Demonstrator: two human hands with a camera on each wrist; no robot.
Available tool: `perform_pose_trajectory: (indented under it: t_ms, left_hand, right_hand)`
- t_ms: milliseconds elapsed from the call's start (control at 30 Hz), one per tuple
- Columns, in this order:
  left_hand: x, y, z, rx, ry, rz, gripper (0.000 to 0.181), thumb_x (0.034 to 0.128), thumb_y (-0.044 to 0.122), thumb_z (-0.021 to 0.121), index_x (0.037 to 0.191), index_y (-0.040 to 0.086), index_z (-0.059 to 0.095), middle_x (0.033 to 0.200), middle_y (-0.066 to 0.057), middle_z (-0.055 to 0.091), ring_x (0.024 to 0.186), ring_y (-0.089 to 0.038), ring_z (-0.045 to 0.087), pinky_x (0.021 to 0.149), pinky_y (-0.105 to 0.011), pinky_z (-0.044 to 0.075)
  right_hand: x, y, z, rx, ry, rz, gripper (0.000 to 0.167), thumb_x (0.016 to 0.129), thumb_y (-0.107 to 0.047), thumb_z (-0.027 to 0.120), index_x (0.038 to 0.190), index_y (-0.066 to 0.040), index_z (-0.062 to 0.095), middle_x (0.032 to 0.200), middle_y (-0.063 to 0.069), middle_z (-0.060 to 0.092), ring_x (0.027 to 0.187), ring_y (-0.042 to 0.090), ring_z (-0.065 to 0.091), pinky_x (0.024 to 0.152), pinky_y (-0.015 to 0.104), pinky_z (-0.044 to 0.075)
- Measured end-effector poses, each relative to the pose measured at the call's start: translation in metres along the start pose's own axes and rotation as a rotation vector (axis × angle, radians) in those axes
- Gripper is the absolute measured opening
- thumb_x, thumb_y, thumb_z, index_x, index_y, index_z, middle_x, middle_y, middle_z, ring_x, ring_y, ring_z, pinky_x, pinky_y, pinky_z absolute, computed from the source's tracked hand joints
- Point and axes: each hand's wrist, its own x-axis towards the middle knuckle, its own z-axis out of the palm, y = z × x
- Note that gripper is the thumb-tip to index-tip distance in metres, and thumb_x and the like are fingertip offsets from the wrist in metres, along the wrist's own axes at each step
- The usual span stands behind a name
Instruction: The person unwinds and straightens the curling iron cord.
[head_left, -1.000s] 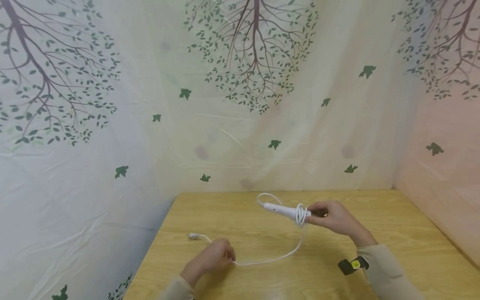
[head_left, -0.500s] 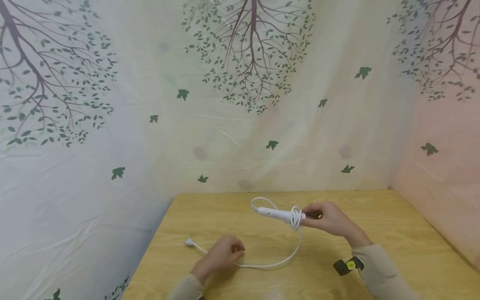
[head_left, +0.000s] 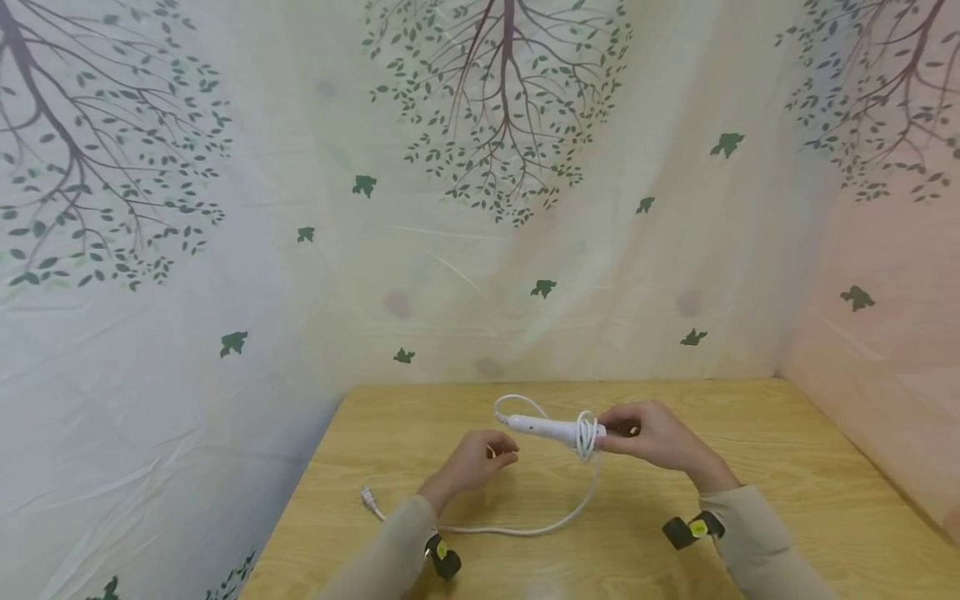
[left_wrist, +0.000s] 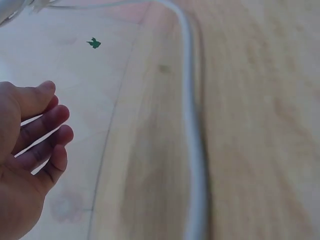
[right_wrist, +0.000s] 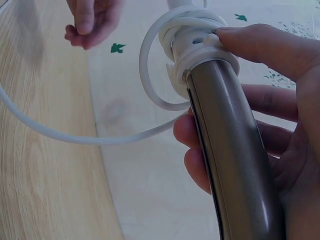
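Note:
My right hand point(head_left: 656, 435) holds a curling iron point(head_left: 551, 428) above the table, its white handle pointing left. In the right wrist view the dark metallic barrel point(right_wrist: 230, 145) lies along my palm, with thumb and fingers around the base of the handle. White cord loops point(right_wrist: 192, 25) wrap the iron there. The rest of the cord point(head_left: 517, 532) curves down across the table to a plug point(head_left: 368, 497) at the left. My left hand point(head_left: 472, 462) hovers just left of the handle, fingers loosely bent, with nothing in it; the left wrist view shows it apart from the cord.
A wooden table point(head_left: 787, 467) lies under both hands. Cloth walls point(head_left: 465, 283) printed with trees and leaves stand behind it and at both sides. Black wrist cameras point(head_left: 444, 558) hang under the sleeves.
My left hand has let the cord go and moved up and right toward the handle. The plug has shifted slightly left and down. My right hand still holds the curling iron, slightly further left.

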Motion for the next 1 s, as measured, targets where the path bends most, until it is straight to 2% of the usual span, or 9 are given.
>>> perform_pose_trajectory:
  t_ms: [133,267,367,600,767,867,1000]
  left_hand:
    - [0.016,-0.003,0.0,-0.03,0.004,-0.027,0.013,0.09,0.018,0.07,0.095,0.005,0.074,0.086,-0.001,0.071,0.076,-0.003,0.059,0.068,-0.019,0.05]
    - [0.028,-0.005,0.004,-0.041,-0.005,-0.063,0.016,0.0887,0.025,0.072,0.088,0.009,0.073,0.078,0.001,0.069,0.062,-0.002,0.055,0.056,-0.019,0.048]
    - [0.036,-0.003,0.009,-0.085,-0.024,-0.084,0.019,0.0867,0.029,0.074,0.087,0.01,0.072,0.075,0.002,0.068,0.058,-0.002,0.052,0.052,-0.02,0.046]
    - [0.051,0.0,0.025,-0.199,-0.069,-0.033,0.02,0.0862,0.027,0.075,0.096,0.009,0.074,0.089,-0.004,0.074,0.078,-0.008,0.065,0.067,-0.022,0.052]
    - [0.054,0.006,0.037,-0.317,-0.089,-0.052,0.021,0.0854,0.021,0.076,0.099,0.005,0.072,0.092,-0.007,0.074,0.078,-0.006,0.064,0.069,-0.022,0.052]
    - [0.055,0.01,0.044,-0.357,-0.114,-0.071,0.022,0.0852,0.021,0.076,0.1,0.005,0.072,0.092,-0.005,0.074,0.077,-0.002,0.063,0.07,-0.022,0.052]
    - [0.059,0.016,0.055,-0.41,-0.169,-0.037,0.022,0.0864,0.02,0.074,0.104,0.008,0.07,0.095,-0.001,0.073,0.081,-0.002,0.063,0.072,-0.023,0.054]
  right_hand:
    - [0.0,-0.002,0.0,0.007,-0.007,-0.003,0.025,0.087,-0.034,0.073,0.104,-0.015,0.072,0.088,-0.006,0.069,0.071,0.006,0.06,0.059,0.025,0.051]
    - [0.001,-0.002,0.0,0.006,-0.014,-0.008,0.025,0.087,-0.034,0.074,0.103,-0.016,0.072,0.087,-0.007,0.069,0.07,0.006,0.059,0.058,0.025,0.051]
    - [0.002,-0.003,-0.001,0.011,-0.018,-0.017,0.024,0.087,-0.033,0.074,0.103,-0.016,0.073,0.087,-0.006,0.069,0.07,0.006,0.059,0.058,0.025,0.051]
    - [0.007,-0.008,-0.004,0.05,-0.023,-0.061,0.025,0.088,-0.027,0.073,0.106,-0.01,0.072,0.093,0.0,0.072,0.072,0.007,0.062,0.061,0.026,0.054]
    - [0.006,-0.008,-0.003,0.063,-0.022,-0.047,0.025,0.087,-0.027,0.075,0.105,-0.01,0.073,0.092,-0.001,0.072,0.073,0.006,0.064,0.062,0.027,0.055]
    - [0.005,-0.008,-0.002,0.067,-0.022,-0.042,0.025,0.086,-0.027,0.075,0.105,-0.012,0.073,0.092,-0.002,0.071,0.072,0.006,0.063,0.06,0.027,0.055]
    - [0.005,-0.009,-0.003,0.066,-0.02,-0.04,0.024,0.087,-0.028,0.074,0.107,-0.014,0.073,0.092,-0.003,0.072,0.07,0.007,0.062,0.058,0.027,0.053]
